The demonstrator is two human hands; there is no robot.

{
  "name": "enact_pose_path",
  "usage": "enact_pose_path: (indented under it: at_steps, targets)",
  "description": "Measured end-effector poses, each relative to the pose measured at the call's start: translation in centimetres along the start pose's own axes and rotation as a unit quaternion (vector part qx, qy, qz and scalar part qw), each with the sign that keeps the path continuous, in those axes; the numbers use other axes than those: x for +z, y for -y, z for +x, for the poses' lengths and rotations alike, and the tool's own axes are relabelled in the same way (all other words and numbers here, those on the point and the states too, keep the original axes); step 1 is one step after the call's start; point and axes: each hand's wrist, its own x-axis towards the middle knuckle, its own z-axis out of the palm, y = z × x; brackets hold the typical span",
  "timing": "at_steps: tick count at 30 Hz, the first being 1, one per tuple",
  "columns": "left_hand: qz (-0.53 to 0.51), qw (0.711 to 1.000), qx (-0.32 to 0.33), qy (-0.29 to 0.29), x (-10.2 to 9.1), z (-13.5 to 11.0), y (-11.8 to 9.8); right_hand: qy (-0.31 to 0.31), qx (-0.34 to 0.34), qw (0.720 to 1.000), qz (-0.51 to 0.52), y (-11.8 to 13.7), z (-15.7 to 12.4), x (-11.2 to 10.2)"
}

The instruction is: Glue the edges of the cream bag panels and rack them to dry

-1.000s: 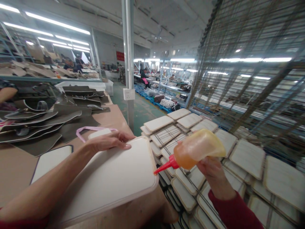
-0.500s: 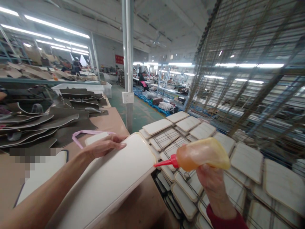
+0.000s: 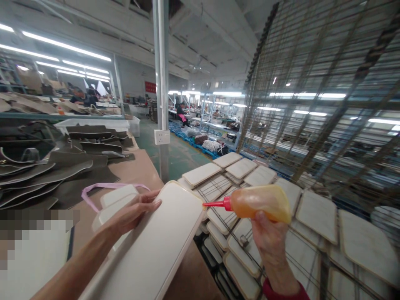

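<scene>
A long white panel (image 3: 162,233) with rounded corners slants up from the bottom of the view. My left hand (image 3: 142,210) grips its left edge, thumb on the top face and fingers underneath. My right hand (image 3: 270,235) is wrapped round a soft squeeze bottle (image 3: 261,203) of amber liquid, held on its side. The bottle's red nozzle (image 3: 217,204) points left, and its tip touches the panel's far right corner. A yellowish line of glue runs along the panel's far edge. More white panels (image 3: 120,196) lie under my left hand on the brown tabletop.
Wire racks (image 3: 215,187) on the right carry many white panels with yellowish rims. A tilted wire rack (image 3: 312,83) rises above them. Dark grey pieces (image 3: 62,175) are heaped at left near a pink strap (image 3: 89,193). A metal post (image 3: 162,104) stands beyond the table.
The nozzle tip stays at the panel's corner. The bottle has levelled and moved slightly left and up with my right hand. The panel points more steeply away, and the camera view has shifted.
</scene>
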Motion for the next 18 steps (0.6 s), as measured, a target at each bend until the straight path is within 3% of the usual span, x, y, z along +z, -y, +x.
enact_pose_path:
  at_steps: [9,18]
  targets:
    - [-0.027,0.999,0.008,-0.031,-0.7,0.3,1.2,0.009,0.023,1.0,-0.01,-0.5,-0.6,-0.4]
    - [-0.026,0.999,0.016,-0.021,-0.5,0.4,1.6,0.024,0.035,0.999,-0.006,-0.4,-0.6,0.0]
